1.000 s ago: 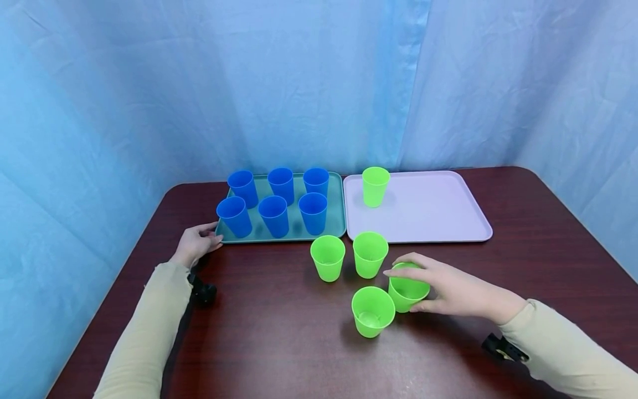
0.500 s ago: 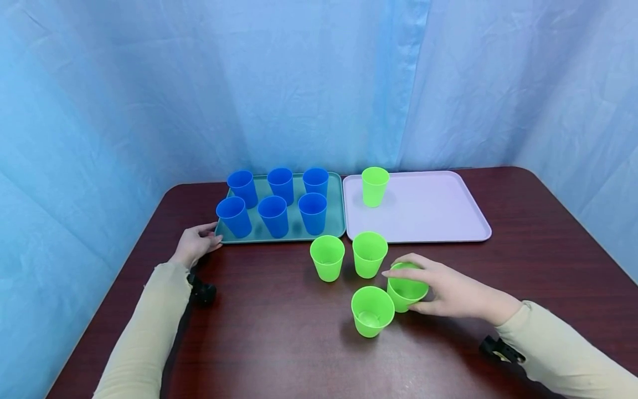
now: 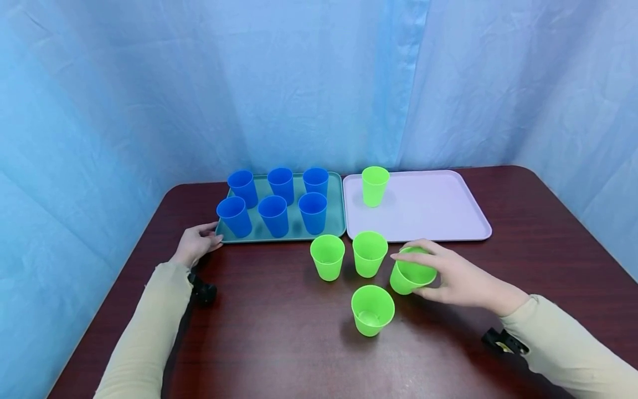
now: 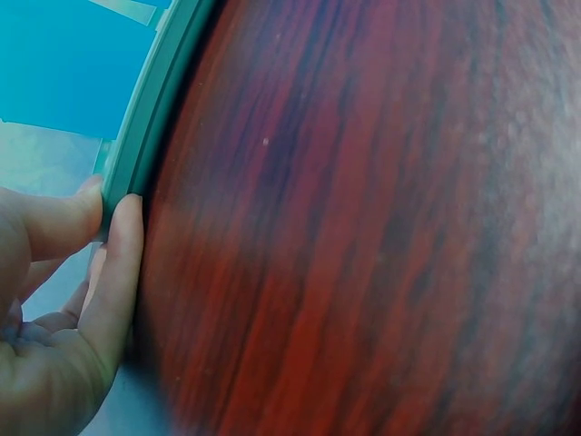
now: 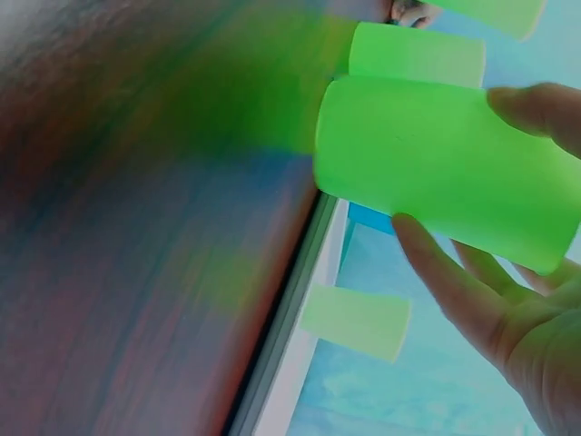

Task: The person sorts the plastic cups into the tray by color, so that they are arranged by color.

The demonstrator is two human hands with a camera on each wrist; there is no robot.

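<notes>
while the left hand (image 3: 196, 244) rests open, the right hand (image 3: 456, 277) grips one of five green cups (image 3: 412, 272); six blue cups (image 3: 273, 215).

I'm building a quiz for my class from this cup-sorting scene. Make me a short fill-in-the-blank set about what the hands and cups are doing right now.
1. The right hand holds a green cup tilted above the ____.
2. The teal tray carries ____ blue cups.
3. The lilac tray carries ____ green cup.
4. The left hand touches the edge of the ____ tray.

Missing words: table; six; one; teal
</notes>
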